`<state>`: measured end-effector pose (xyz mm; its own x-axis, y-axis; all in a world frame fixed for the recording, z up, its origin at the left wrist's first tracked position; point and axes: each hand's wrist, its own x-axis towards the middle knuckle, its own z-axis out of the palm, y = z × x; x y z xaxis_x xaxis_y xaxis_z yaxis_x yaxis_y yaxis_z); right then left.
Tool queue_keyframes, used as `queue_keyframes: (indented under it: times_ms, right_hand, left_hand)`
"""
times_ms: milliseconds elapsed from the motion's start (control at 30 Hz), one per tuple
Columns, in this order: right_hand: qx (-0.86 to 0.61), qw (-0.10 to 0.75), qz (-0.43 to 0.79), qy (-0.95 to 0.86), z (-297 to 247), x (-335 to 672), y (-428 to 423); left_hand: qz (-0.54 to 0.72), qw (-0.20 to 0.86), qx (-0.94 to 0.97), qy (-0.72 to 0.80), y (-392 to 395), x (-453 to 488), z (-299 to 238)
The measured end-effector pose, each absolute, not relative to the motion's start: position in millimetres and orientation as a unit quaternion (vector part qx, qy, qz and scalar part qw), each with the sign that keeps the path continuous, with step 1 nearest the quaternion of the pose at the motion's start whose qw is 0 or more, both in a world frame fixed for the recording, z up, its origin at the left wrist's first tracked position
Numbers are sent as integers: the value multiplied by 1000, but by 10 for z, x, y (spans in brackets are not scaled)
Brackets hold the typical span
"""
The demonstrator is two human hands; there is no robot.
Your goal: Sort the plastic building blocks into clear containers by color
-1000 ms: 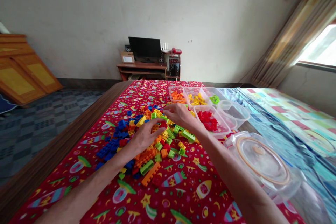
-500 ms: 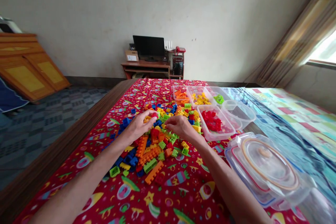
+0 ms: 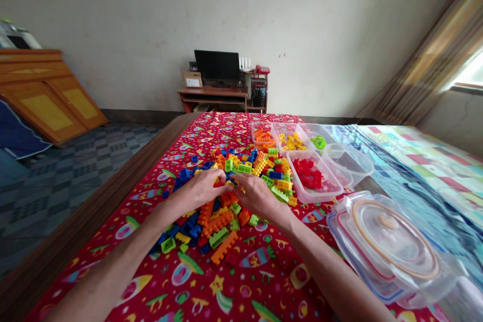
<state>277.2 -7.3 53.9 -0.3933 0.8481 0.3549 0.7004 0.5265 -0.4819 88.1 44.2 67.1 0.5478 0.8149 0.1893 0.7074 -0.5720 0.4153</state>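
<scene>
You have both hands over the brick pile [image 3: 227, 200], which lies directly beneath and around them, spreading in front and behind. Left hand [image 3: 204, 187] covers its left-centre, right hand [image 3: 256, 192] its right-centre, fingertips facing and close together. Your left thumb and fingers are partly open, curved about a red and yellow patch; whether a brick is held cannot be told. Your right fingers are curled downward, a yellow bit at the tips; grip likewise not determinable. At the near edge, a long orange brick [image 3: 225, 247] runs diagonally, near-left to far-right. Containers stand right of the pile, nearer your right hand: the front box [image 3: 320, 196] contains red bricks [image 3: 308, 175]; behind it, a row contains orange bricks [image 3: 264, 137], yellow bricks [image 3: 292, 141] and green bricks [image 3: 319, 141], left to right.
</scene>
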Motion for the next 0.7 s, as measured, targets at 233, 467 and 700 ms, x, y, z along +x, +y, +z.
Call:
queue_keyframes:
  times_ms: [233, 467, 700]
  right_hand:
    - [-474, 315, 154, -808, 351, 2752, 46]
    - [-520, 394, 225, -724, 433, 2739, 5]
    - [-568, 439, 183, -672, 466, 2896, 117]
  left_hand:
    - [144, 115, 878, 443, 288, 1036, 641]
    - [222, 142, 868, 421, 352, 1003, 675]
    - [265, 167, 837, 448, 410, 891, 815]
